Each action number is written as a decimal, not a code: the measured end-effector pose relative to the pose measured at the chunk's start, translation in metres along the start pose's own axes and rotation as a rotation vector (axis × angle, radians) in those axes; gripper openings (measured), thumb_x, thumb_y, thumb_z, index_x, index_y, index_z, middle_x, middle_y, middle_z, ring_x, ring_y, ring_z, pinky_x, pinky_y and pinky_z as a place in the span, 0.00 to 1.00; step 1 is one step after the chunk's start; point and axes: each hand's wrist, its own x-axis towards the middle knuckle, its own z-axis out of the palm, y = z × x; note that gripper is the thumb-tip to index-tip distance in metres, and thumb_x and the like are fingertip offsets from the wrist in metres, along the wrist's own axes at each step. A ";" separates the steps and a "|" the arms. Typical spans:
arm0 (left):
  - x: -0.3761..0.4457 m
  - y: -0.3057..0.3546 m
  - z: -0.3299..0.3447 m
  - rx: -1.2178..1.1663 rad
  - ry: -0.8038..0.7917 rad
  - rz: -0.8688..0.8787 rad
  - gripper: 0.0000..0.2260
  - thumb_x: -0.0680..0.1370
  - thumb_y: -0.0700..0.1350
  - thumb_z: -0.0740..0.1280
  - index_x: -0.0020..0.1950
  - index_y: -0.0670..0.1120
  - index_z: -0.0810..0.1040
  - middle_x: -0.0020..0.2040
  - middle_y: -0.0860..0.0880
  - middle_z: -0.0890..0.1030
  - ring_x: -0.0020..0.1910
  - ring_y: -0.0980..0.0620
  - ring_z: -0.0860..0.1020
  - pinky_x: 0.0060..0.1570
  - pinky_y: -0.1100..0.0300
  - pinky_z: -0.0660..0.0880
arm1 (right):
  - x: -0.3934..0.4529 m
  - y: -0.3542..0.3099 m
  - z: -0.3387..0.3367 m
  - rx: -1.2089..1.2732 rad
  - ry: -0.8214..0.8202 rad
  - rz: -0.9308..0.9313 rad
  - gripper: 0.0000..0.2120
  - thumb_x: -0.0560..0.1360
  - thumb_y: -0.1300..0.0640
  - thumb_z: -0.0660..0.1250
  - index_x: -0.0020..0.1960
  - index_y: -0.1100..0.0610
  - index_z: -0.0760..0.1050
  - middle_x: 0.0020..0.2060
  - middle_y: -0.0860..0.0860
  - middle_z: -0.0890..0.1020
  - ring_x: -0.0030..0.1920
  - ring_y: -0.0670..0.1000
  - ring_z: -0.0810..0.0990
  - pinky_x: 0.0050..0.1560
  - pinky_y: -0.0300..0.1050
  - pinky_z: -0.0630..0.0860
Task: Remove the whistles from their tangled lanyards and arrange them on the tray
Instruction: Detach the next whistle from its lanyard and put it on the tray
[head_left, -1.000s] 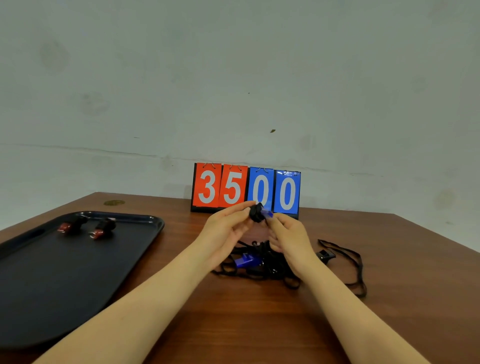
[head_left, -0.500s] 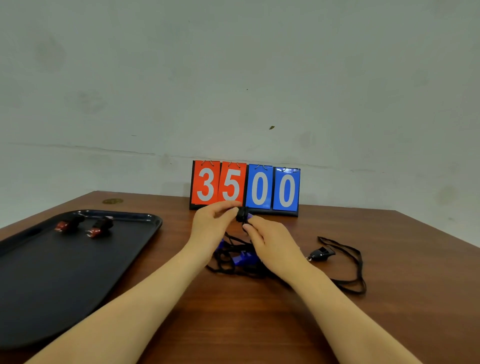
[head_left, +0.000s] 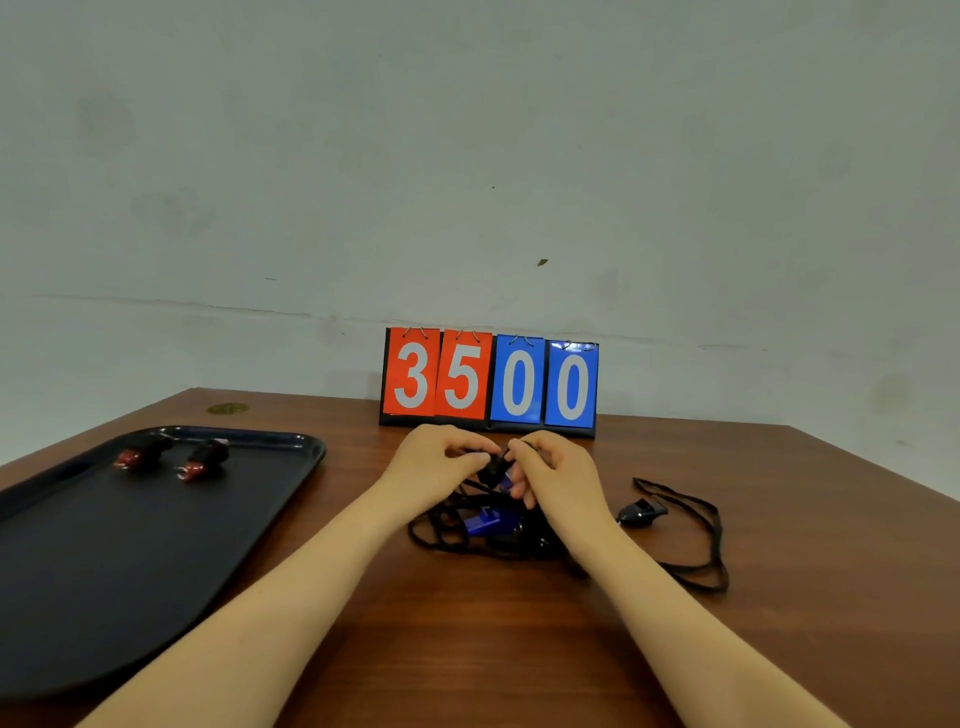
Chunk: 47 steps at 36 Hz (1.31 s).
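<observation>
My left hand (head_left: 434, 462) and my right hand (head_left: 553, 470) meet just above the table, both pinching a small black-and-blue whistle (head_left: 497, 474) with its lanyard attached. Under them lies a tangle of black lanyards (head_left: 441, 530) with a second blue whistle (head_left: 485, 521) in it. A black whistle (head_left: 639, 512) on its own lanyard loop (head_left: 714, 540) lies to the right. Two red-and-black whistles (head_left: 143, 452) (head_left: 202, 460) sit at the far end of the black tray (head_left: 104, 551) on the left.
A flip scoreboard (head_left: 491, 382) reading 3500 stands at the back of the brown wooden table (head_left: 519, 649), against a pale wall. A small gold sticker (head_left: 227, 408) marks the far left corner.
Both hands have come down toward the table with the whistle between them, and the fingers have closed in tighter around it.
</observation>
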 end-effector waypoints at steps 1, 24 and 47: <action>0.000 0.001 -0.001 -0.035 -0.017 -0.006 0.10 0.79 0.43 0.66 0.59 0.52 0.81 0.49 0.61 0.78 0.47 0.65 0.75 0.45 0.74 0.68 | 0.001 0.000 -0.001 0.020 0.011 0.016 0.08 0.80 0.57 0.63 0.46 0.57 0.78 0.33 0.51 0.80 0.28 0.41 0.76 0.31 0.32 0.73; -0.010 0.015 0.001 -1.188 -0.127 -0.266 0.09 0.78 0.36 0.65 0.54 0.42 0.82 0.52 0.44 0.84 0.48 0.53 0.80 0.41 0.66 0.77 | 0.002 -0.009 -0.008 0.313 0.044 0.057 0.10 0.80 0.58 0.62 0.48 0.62 0.80 0.24 0.48 0.71 0.23 0.44 0.64 0.25 0.34 0.63; -0.008 0.017 0.029 -0.985 -0.015 -0.289 0.10 0.82 0.45 0.60 0.62 0.44 0.74 0.41 0.43 0.83 0.33 0.52 0.78 0.34 0.61 0.76 | 0.007 0.010 0.006 -0.017 0.096 -0.022 0.12 0.80 0.53 0.63 0.38 0.52 0.77 0.26 0.46 0.77 0.28 0.42 0.74 0.32 0.35 0.72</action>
